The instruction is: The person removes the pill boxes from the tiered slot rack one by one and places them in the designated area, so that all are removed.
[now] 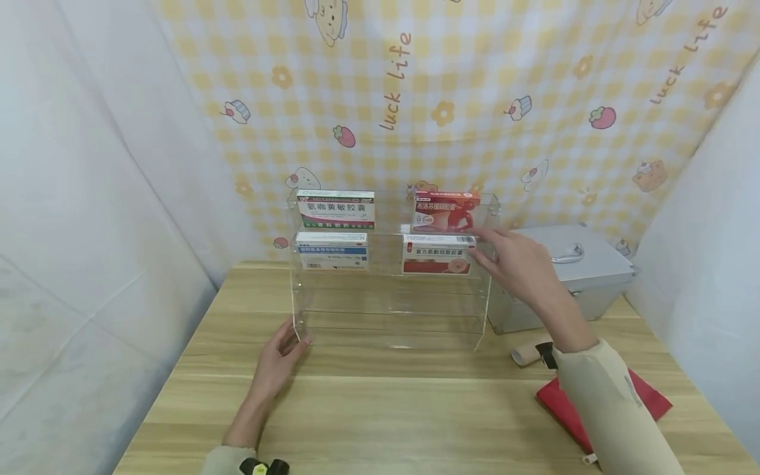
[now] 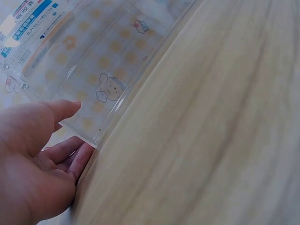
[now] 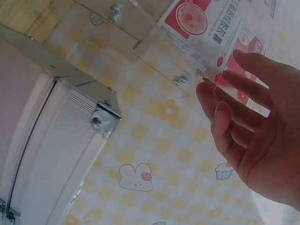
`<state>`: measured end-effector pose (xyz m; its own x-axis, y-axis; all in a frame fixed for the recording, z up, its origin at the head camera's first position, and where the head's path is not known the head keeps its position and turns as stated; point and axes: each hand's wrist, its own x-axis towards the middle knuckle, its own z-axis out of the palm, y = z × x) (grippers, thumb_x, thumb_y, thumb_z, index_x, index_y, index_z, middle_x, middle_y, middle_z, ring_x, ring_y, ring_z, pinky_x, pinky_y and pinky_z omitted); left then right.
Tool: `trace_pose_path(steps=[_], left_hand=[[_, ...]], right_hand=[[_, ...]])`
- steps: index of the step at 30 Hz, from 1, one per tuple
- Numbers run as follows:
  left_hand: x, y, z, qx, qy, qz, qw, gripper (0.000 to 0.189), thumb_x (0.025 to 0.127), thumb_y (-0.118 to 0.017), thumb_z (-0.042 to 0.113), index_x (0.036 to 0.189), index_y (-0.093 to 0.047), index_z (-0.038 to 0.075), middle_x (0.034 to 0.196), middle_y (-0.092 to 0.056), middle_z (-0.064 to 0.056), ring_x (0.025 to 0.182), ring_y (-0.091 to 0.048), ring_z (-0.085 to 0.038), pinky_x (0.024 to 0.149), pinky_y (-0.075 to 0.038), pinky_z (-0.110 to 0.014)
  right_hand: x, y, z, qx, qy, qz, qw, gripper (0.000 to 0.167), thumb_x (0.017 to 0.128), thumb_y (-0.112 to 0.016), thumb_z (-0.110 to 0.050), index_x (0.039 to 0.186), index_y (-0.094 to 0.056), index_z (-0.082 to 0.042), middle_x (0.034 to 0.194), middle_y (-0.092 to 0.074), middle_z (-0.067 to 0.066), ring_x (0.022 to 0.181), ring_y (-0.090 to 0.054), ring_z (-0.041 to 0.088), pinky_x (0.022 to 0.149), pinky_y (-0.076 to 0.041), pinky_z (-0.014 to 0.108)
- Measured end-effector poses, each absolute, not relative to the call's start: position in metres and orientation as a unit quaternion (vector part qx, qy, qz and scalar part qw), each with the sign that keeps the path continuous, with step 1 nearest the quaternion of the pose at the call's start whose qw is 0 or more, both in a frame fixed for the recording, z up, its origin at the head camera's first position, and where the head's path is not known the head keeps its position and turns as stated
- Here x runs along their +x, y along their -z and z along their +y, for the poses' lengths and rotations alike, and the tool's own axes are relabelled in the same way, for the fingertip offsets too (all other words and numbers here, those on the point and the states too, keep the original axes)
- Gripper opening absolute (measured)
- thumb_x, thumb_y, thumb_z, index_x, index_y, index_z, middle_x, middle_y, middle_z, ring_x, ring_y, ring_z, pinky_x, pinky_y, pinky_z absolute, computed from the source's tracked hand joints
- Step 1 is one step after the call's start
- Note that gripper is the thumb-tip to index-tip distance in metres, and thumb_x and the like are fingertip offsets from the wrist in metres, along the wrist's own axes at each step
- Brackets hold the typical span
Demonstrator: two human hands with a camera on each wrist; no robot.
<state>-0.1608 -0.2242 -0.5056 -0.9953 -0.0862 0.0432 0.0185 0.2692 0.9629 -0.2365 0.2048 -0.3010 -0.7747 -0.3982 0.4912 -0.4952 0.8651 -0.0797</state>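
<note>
A clear acrylic rack (image 1: 350, 320) with several tiers stands on the table. My left hand (image 1: 278, 365) holds its lower left corner, thumb in front and fingers (image 2: 80, 159) behind the side panel. My right hand (image 1: 522, 269) is at the right end of the second tier, fingers parted and loosely bent, beside a red-and-white medicine box (image 1: 436, 257). Thumb and fingertips lie near that box's end without clasping it. Above it sits a red medicine box (image 1: 445, 214). On the left are a green-and-white medicine box (image 1: 336, 212) and a blue-and-white medicine box (image 1: 332, 256).
A silver metal case (image 1: 570, 270) stands right of the rack. In front of it lie a beige tube (image 1: 525, 356) and a red cloth-like item (image 1: 561, 409), partly under my right sleeve. A checked curtain (image 1: 380, 86) hangs behind the table.
</note>
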Motion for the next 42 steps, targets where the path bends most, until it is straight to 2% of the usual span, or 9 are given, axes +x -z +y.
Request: trace_pose_path(steps=[4, 7, 10, 14, 18, 21, 29, 38, 42], left_hand=[[-0.161, 0.506, -0.224, 0.018, 0.602, -0.797, 0.049, 0.063, 0.095, -0.066, 0.027, 0.151, -0.038, 0.019, 0.145, -0.046, -0.018, 0.123, -0.053, -0.039, 0.098, -0.049, -0.044], [-0.161, 0.506, -0.223, 0.014, 0.601, -0.798, 0.051, 0.062, 0.095, -0.066, 0.027, 0.151, -0.038, 0.019, 0.145, -0.046, -0.019, 0.122, -0.053, -0.039, 0.098, -0.049, -0.044], [-0.16, 0.506, -0.223, 0.013, 0.596, -0.801, 0.052, 0.062, 0.096, -0.065, 0.028, 0.15, -0.039, 0.018, 0.145, -0.046, -0.019, 0.122, -0.053, -0.039, 0.098, -0.049, -0.045], [-0.16, 0.506, -0.224, 0.013, 0.594, -0.803, 0.05, 0.062, 0.096, -0.065, 0.03, 0.151, -0.038, 0.017, 0.145, -0.046, -0.019, 0.124, -0.052, -0.039, 0.099, -0.048, -0.045], [-0.16, 0.505, -0.224, 0.013, 0.597, -0.801, 0.049, 0.062, 0.096, -0.065, 0.03, 0.151, -0.038, 0.017, 0.146, -0.045, -0.019, 0.125, -0.051, -0.039, 0.1, -0.047, -0.045], [-0.16, 0.504, -0.224, 0.013, 0.601, -0.798, 0.046, 0.063, 0.096, -0.065, 0.03, 0.151, -0.037, 0.016, 0.146, -0.045, -0.018, 0.125, -0.051, -0.039, 0.1, -0.047, -0.045], [-0.16, 0.504, -0.225, 0.015, 0.606, -0.794, 0.041, 0.063, 0.097, -0.064, 0.031, 0.151, -0.036, 0.016, 0.147, -0.044, -0.019, 0.126, -0.049, -0.039, 0.1, -0.046, -0.046], [-0.16, 0.506, -0.225, 0.02, 0.602, -0.797, 0.047, 0.061, 0.096, -0.065, 0.031, 0.15, -0.039, 0.016, 0.145, -0.046, -0.019, 0.125, -0.051, -0.038, 0.099, -0.048, -0.044], [-0.16, 0.507, -0.225, 0.022, 0.6, -0.798, 0.051, 0.06, 0.096, -0.065, 0.029, 0.15, -0.04, 0.015, 0.145, -0.047, -0.019, 0.124, -0.052, -0.038, 0.098, -0.049, -0.043]], right_hand=[[-0.241, 0.298, 0.204, 0.24, -0.104, -0.944, 0.2, 0.036, 0.094, -0.067, -0.034, 0.126, -0.065, -0.015, 0.086, -0.072, 0.008, 0.051, -0.047, 0.016, 0.038, -0.035, 0.03], [-0.243, 0.296, 0.203, 0.237, -0.115, -0.95, 0.167, 0.036, 0.096, -0.065, -0.034, 0.127, -0.064, -0.016, 0.094, -0.074, 0.009, 0.049, -0.046, 0.015, 0.038, -0.034, 0.03], [-0.245, 0.295, 0.204, 0.233, -0.124, -0.954, 0.142, 0.037, 0.096, -0.064, -0.034, 0.127, -0.063, -0.015, 0.103, -0.073, 0.011, 0.051, -0.052, 0.015, 0.041, -0.039, 0.032], [-0.247, 0.293, 0.204, 0.236, -0.146, -0.954, 0.117, 0.037, 0.097, -0.064, -0.032, 0.128, -0.06, -0.013, 0.105, -0.072, 0.014, 0.059, -0.064, 0.016, 0.062, -0.055, 0.045], [-0.248, 0.291, 0.204, 0.226, -0.187, -0.953, 0.076, 0.038, 0.097, -0.065, -0.029, 0.13, -0.058, -0.012, 0.109, -0.07, 0.018, 0.06, -0.068, 0.014, 0.083, -0.053, 0.058], [-0.249, 0.288, 0.205, 0.214, -0.217, -0.951, 0.05, 0.036, 0.096, -0.066, -0.024, 0.129, -0.057, -0.011, 0.111, -0.069, 0.021, 0.059, -0.068, 0.014, 0.08, -0.056, 0.055], [-0.255, 0.282, 0.204, 0.22, -0.262, -0.94, 0.017, 0.031, 0.094, -0.069, -0.016, 0.121, -0.059, -0.005, 0.111, -0.066, 0.029, 0.057, -0.068, 0.019, 0.058, -0.06, 0.035], [-0.261, 0.28, 0.206, 0.23, -0.248, -0.941, 0.007, 0.033, 0.093, -0.07, -0.017, 0.123, -0.063, -0.006, 0.11, -0.068, 0.025, 0.053, -0.066, 0.015, 0.053, -0.058, 0.03], [-0.263, 0.281, 0.208, 0.231, -0.261, -0.937, 0.008, 0.032, 0.093, -0.07, -0.015, 0.123, -0.065, -0.006, 0.108, -0.069, 0.023, 0.055, -0.067, 0.019, 0.051, -0.058, 0.032]])
